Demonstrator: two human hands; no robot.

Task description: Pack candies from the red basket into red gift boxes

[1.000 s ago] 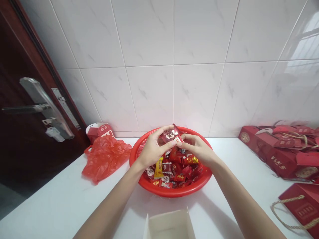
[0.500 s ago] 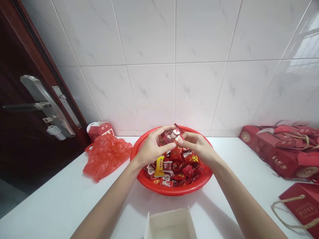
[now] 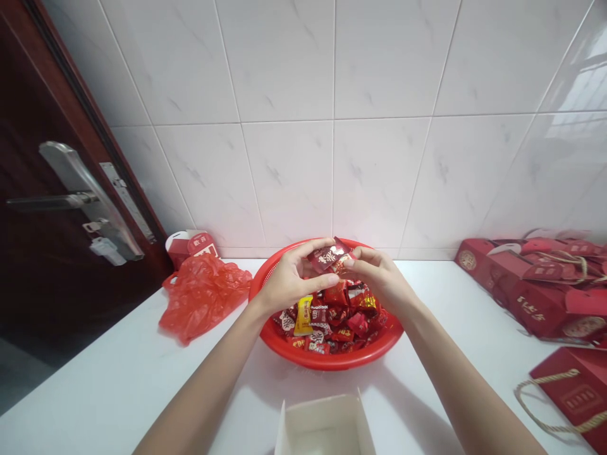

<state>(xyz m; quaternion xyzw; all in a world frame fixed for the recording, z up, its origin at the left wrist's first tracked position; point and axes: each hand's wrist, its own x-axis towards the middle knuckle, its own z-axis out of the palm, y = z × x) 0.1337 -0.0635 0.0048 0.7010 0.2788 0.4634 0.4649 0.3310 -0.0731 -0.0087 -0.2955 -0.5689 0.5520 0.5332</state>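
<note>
A red plastic basket (image 3: 327, 363) holds several wrapped candies, mostly red, with one yellow candy (image 3: 303, 316) near its left side. Over its far half, my left hand (image 3: 294, 275) is closed on a dark red candy packet (image 3: 326, 256) with pale lettering, held between thumb and fingers. My right hand (image 3: 377, 272) is pinched at the packet's right end, where a red and gold wrapped piece (image 3: 340, 266) shows; whether that is a separate candy I cannot tell. Nearer me stands an open white box (image 3: 327, 430), cut off by the lower edge of the view.
A crumpled red plastic bag (image 3: 203, 294) lies left of the basket, before a small red box (image 3: 192, 246). Red gift boxes (image 3: 531, 284) are stacked at the right, with a rope-handled red box (image 3: 576, 392) nearer. A tiled wall (image 3: 379, 177) closes the back.
My right hand's fingers have shifted slightly up along the packet's right end, away from my left thumb. The left hand and the packet have hardly moved.
</note>
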